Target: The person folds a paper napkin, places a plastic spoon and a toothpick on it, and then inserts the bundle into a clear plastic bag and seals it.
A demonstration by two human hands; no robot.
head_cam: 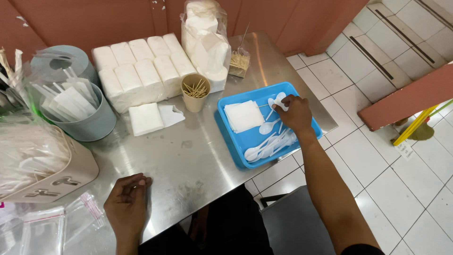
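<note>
Item one, my right hand: reached out over the far side of the blue tray, fingers curled round a white plastic spoon near the tray's back edge; how firmly it grips I cannot tell. Item two, my left hand: resting on the steel counter close to me, fingers bent under, holding nothing that I can see. Item three, tray contents: a folded stack of white napkins at its left, a loose heap of white spoons at its near side, one single spoon between them. Item four, counter stock: a paper cup of toothpicks just beside the tray, a block of wrapped napkin packs behind it, a grey bucket of wrapped utensils at left, clear zip bags near my left hand
</note>
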